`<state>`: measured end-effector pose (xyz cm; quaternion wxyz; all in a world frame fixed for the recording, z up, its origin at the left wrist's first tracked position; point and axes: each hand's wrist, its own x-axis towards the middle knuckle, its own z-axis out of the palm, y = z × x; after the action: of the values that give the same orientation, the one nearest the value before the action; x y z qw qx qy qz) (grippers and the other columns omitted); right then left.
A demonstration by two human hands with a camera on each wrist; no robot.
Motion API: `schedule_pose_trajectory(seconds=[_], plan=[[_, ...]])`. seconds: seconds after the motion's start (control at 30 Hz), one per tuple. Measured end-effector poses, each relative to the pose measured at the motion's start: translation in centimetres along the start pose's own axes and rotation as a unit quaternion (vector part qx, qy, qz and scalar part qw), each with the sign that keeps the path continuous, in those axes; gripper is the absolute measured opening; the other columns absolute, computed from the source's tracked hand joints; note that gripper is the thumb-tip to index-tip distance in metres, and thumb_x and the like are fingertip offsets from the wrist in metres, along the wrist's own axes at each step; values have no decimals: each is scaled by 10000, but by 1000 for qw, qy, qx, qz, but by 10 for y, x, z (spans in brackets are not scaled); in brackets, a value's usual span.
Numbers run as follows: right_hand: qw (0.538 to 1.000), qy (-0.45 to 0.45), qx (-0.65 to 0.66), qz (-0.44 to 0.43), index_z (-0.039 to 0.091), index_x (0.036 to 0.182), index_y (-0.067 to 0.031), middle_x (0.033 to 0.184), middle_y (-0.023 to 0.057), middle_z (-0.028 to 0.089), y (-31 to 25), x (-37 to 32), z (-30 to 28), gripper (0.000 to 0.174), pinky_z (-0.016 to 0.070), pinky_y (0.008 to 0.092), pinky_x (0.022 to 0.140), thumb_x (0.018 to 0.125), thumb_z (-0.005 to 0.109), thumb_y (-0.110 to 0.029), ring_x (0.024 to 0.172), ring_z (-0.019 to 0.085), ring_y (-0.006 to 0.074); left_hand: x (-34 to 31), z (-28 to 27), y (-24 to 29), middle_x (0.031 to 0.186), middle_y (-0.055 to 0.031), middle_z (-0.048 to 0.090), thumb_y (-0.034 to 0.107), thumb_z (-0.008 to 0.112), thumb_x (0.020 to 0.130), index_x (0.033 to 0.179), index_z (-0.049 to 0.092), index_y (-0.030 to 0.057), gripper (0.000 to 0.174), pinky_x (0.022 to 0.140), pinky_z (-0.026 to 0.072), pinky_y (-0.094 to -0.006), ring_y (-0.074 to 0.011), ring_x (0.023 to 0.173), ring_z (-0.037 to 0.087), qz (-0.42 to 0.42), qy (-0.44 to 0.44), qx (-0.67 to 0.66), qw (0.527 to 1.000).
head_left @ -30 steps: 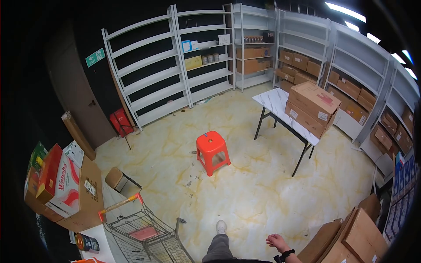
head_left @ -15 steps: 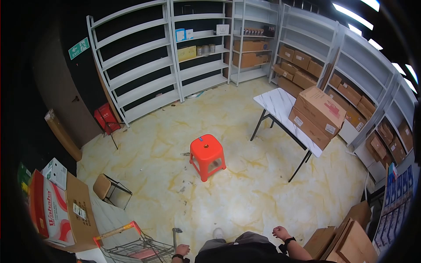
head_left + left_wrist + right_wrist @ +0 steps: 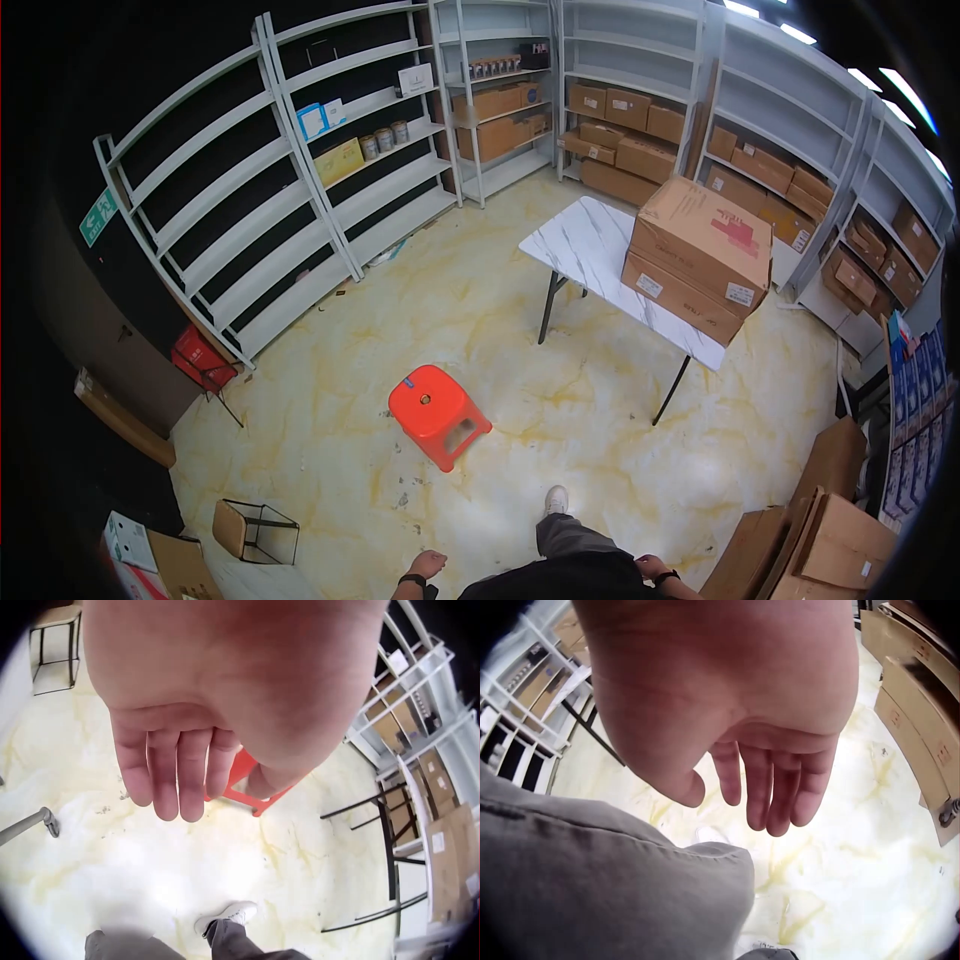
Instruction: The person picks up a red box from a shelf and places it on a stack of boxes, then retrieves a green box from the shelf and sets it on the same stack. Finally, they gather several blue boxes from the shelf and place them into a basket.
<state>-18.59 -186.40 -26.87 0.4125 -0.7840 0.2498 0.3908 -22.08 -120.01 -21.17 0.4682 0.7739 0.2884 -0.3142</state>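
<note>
Left hand [image 3: 428,564] and right hand [image 3: 652,567], both empty, fingers loosely bent and hanging; red stool [image 3: 440,415] on the floor ahead of the left hand, well apart from it. Ahead of the right hand, a marble-patterned table [image 3: 575,235] bearing brown cartons [image 3: 700,235]; to its right, folded cardboard [image 3: 840,540].

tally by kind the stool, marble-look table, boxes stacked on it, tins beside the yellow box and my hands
Red stool: 1
Marble-look table: 1
Boxes stacked on it: 2
Tins beside the yellow box: 3
Left hand and right hand: 2
Total: 9
</note>
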Motion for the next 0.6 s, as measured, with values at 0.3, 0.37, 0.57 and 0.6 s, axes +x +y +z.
schedule_pose_trajectory(seconds=[0.3,0.37,0.57,0.6], plan=[[996,-17,68,56,664,1017,4,870,100,720,-182,100,-105,274,573,349,613,903,626,-242,734,700,203,81,-10,110,821,-74,739,379,630,897,1001,744,7,403,649,545,-299,-165,717,687,-64,10,-32,997],[999,-14,26,35,620,1078,9,859,120,721,-226,137,-134,291,571,367,590,888,613,-212,703,694,212,92,-10,130,794,-75,729,380,586,919,976,743,26,392,628,541,-314,-171,684,680,-18,38,-35,999],[993,42,112,-22,595,1068,11,830,148,712,-368,235,-161,251,557,338,554,897,601,-173,673,690,211,131,-12,161,810,-227,686,269,509,878,769,701,32,324,704,505,-492,-396,766,641,228,91,181,952],[995,34,89,-36,598,1061,12,830,151,712,-389,249,-161,245,555,337,547,901,600,-173,670,689,213,131,-11,167,808,-232,689,289,496,885,788,716,34,350,696,506,-495,-398,762,646,279,129,210,928]])
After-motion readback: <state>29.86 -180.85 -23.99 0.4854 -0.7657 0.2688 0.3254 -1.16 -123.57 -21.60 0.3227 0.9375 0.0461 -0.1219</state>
